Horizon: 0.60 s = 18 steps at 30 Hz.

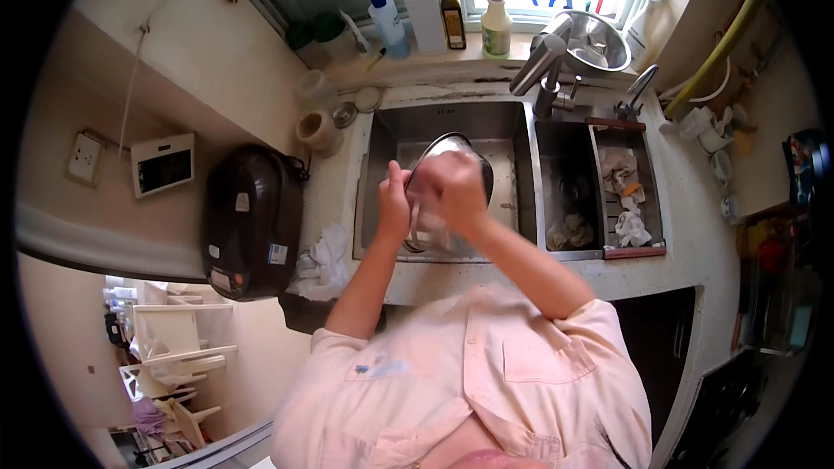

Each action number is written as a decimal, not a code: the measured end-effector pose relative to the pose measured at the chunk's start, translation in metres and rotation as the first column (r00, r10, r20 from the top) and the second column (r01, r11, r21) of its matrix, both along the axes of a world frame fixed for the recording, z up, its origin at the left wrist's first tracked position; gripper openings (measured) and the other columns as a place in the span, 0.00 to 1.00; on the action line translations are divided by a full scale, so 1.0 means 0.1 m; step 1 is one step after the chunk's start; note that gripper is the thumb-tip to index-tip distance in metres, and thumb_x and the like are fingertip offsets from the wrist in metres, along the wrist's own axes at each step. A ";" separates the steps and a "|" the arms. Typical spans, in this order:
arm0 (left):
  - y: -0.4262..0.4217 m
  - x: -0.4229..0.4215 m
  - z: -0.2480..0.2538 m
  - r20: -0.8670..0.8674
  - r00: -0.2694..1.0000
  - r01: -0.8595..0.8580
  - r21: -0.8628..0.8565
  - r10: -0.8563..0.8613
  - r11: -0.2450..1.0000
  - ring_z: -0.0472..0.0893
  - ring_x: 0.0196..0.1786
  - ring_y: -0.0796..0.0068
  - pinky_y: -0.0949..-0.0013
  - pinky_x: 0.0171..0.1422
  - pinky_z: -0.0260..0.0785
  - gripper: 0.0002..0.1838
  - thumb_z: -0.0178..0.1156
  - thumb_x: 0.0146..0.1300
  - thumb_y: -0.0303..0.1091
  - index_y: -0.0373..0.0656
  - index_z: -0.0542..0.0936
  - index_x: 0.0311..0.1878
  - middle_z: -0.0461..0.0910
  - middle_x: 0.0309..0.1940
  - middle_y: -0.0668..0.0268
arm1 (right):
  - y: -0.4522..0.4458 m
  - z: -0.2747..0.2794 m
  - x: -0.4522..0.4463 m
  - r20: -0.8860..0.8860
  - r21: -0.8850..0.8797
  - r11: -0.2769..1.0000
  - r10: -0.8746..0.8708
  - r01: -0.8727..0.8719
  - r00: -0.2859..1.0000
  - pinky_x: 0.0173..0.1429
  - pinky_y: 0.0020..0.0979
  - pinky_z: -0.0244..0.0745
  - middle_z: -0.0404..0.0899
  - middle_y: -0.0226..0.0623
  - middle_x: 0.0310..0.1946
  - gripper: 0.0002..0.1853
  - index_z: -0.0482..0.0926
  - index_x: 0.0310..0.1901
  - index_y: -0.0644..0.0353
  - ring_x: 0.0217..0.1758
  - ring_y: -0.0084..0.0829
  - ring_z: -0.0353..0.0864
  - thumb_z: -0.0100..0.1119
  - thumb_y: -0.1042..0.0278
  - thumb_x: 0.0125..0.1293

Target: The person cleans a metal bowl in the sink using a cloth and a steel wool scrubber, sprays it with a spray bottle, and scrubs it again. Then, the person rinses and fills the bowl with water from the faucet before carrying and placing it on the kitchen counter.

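A round, dark-rimmed vessel (487, 175) is tilted over the left basin of the steel sink (398, 122). My left hand (395, 202) grips its left side with the thumb pointing up. Across the vessel's middle, my right hand (453, 188) is curled closed and smeared by motion; it hides part of the vessel, and what its fingers hold is too blurred to name. Whether the vessel is a pot or a lid cannot be made out.
Behind the sink stand the faucet (547, 78), a metal bowl (595, 42) and several bottles (426, 16). A dark rice cooker (252, 221) and white cloth (323, 265) are at the left. The narrow right compartment (618, 174) holds crumpled scraps.
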<state>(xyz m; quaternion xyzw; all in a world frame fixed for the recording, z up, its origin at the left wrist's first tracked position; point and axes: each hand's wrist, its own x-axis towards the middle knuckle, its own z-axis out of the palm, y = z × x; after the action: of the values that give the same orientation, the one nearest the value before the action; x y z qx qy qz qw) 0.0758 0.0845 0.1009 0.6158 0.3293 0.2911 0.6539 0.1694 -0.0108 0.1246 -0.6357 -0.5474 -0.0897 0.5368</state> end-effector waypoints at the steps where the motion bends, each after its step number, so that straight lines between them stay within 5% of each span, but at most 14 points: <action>1: 0.00 0.01 -0.03 0.045 0.998 -0.039 -0.019 0.040 0.999 0.66 0.24 0.85 0.79 0.27 0.58 0.35 0.34 0.67 0.58 0.35 0.77 0.27 0.71 0.20 0.72 | -0.03 0.02 -0.15 0.171 0.092 0.996 -0.026 0.010 0.985 0.42 0.36 0.68 0.77 0.37 0.27 0.08 0.77 0.26 0.59 0.34 0.38 0.74 0.61 0.75 0.40; 4: -0.04 -0.07 0.02 0.061 0.997 0.045 -0.043 -0.042 0.998 0.66 0.23 0.84 0.79 0.27 0.57 0.34 0.33 0.68 0.57 0.36 0.77 0.26 0.70 0.18 0.72 | -0.03 0.06 0.05 0.008 0.074 0.994 0.077 -0.077 0.997 0.41 0.37 0.68 0.76 0.38 0.31 0.04 0.75 0.23 0.59 0.37 0.40 0.73 0.58 0.75 0.42; 6: 0.01 -0.09 -0.06 -0.030 0.998 0.056 0.037 -0.055 0.998 0.65 0.23 0.84 0.79 0.26 0.56 0.35 0.32 0.68 0.57 0.36 0.77 0.26 0.70 0.18 0.72 | 0.08 -0.09 0.31 -0.206 0.028 0.963 -0.257 0.268 0.944 0.40 0.37 0.70 0.75 0.40 0.29 0.03 0.78 0.27 0.60 0.34 0.40 0.74 0.60 0.75 0.47; 10: -0.01 -0.07 -0.07 0.021 0.999 0.042 0.099 -0.044 0.994 0.65 0.22 0.84 0.75 0.26 0.57 0.35 0.34 0.68 0.57 0.35 0.77 0.24 0.70 0.17 0.73 | 0.02 -0.04 -0.09 0.093 0.072 0.996 0.037 -0.044 0.995 0.41 0.36 0.71 0.76 0.39 0.31 0.07 0.78 0.29 0.59 0.36 0.40 0.75 0.61 0.75 0.46; 12: -0.03 -0.10 -0.08 0.026 0.999 0.020 0.104 -0.023 0.994 0.64 0.22 0.84 0.75 0.26 0.56 0.33 0.35 0.68 0.56 0.36 0.74 0.22 0.69 0.17 0.74 | 0.01 -0.06 0.11 -0.006 0.048 0.996 0.077 -0.076 0.997 0.42 0.36 0.71 0.76 0.39 0.27 0.07 0.77 0.30 0.59 0.35 0.41 0.76 0.60 0.73 0.46; 14: -0.07 -0.10 -0.09 -0.025 0.999 -0.021 0.102 0.024 0.995 0.64 0.21 0.85 0.75 0.26 0.56 0.33 0.34 0.69 0.54 0.37 0.73 0.21 0.69 0.16 0.74 | 0.11 -0.17 0.35 -0.336 -0.006 0.964 -0.254 0.268 0.907 0.42 0.38 0.71 0.76 0.39 0.28 0.06 0.77 0.29 0.59 0.34 0.41 0.76 0.60 0.72 0.47; 15: -0.05 -0.12 -0.09 -0.070 0.997 -0.011 0.144 0.021 0.990 0.64 0.21 0.84 0.75 0.26 0.56 0.33 0.34 0.69 0.54 0.36 0.74 0.21 0.69 0.16 0.73 | 0.09 -0.18 0.33 -0.317 -0.051 0.961 -0.274 0.272 0.908 0.41 0.37 0.71 0.76 0.41 0.29 0.05 0.77 0.30 0.61 0.34 0.41 0.76 0.59 0.73 0.50; 18: 0.00 -0.10 -0.15 -0.105 0.994 -0.005 0.192 0.026 0.981 0.65 0.22 0.83 0.74 0.26 0.57 0.33 0.34 0.68 0.55 0.36 0.74 0.22 0.69 0.16 0.72 | 0.00 -0.04 -0.10 -0.032 0.076 0.997 0.022 -0.019 0.999 0.39 0.37 0.71 0.76 0.41 0.28 0.03 0.77 0.29 0.60 0.34 0.43 0.75 0.58 0.72 0.51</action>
<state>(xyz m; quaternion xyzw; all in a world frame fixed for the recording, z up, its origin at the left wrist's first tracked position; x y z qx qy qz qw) 0.0663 0.0845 0.0859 0.6880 0.3391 0.2931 0.5707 0.1596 -0.0108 0.1209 -0.6106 -0.5414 -0.0945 0.5702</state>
